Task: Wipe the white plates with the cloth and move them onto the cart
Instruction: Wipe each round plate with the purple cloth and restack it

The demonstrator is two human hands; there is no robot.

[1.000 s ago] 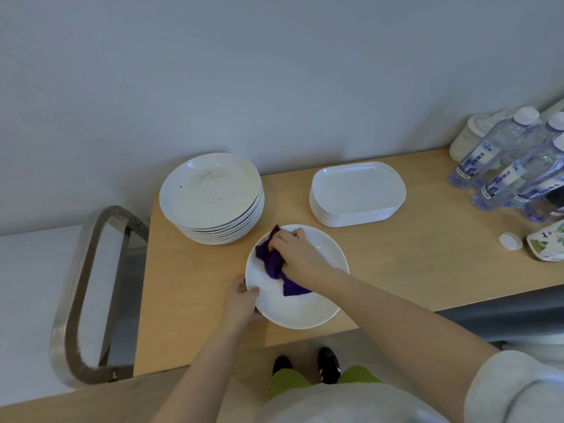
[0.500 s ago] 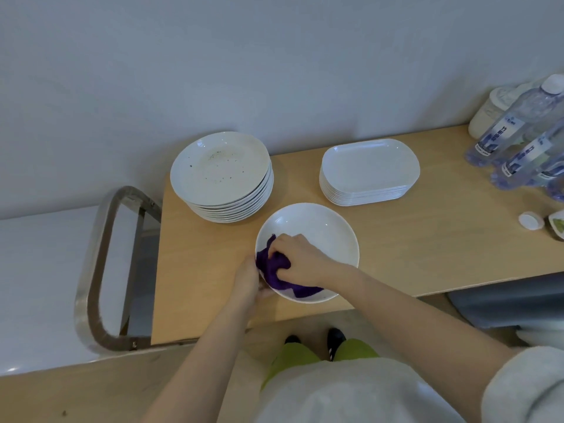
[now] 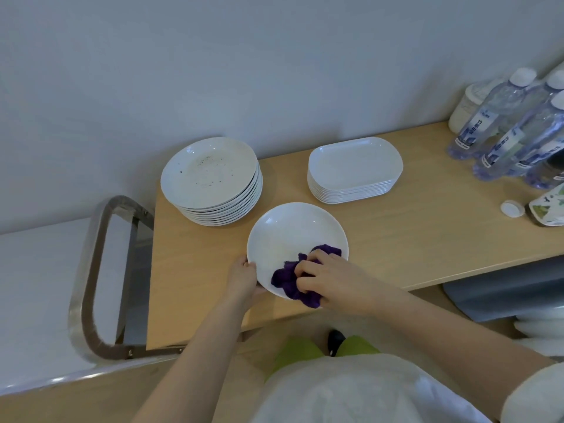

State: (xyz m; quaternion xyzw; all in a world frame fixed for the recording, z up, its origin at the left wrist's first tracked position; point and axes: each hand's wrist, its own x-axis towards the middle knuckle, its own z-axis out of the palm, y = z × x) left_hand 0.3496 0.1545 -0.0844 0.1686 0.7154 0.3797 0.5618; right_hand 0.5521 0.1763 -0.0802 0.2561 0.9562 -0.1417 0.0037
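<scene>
A round white plate [image 3: 293, 232] lies on the wooden table near its front edge. My left hand [image 3: 242, 277] grips the plate's left rim. My right hand [image 3: 328, 279] presses a bunched purple cloth [image 3: 290, 280] against the plate's near right part. Behind it to the left stands a stack of round white plates [image 3: 210, 178], and the top one carries dark specks. A stack of white oblong plates [image 3: 354, 166] sits at the back right. The cart [image 3: 39, 285] with a white top and a metal handle [image 3: 88, 270] stands to the left of the table.
Several water bottles [image 3: 500, 126], a white jar [image 3: 464, 108], a loose white cap [image 3: 512, 208] and a patterned lid [image 3: 547, 207] crowd the table's right end. A wall runs right behind the table [image 3: 412, 233]. A grey bin [image 3: 503, 288] sits under the table at right.
The purple cloth and my right hand have swept from the plate's left side round its near edge to the near right. My left hand still holds the rim.
</scene>
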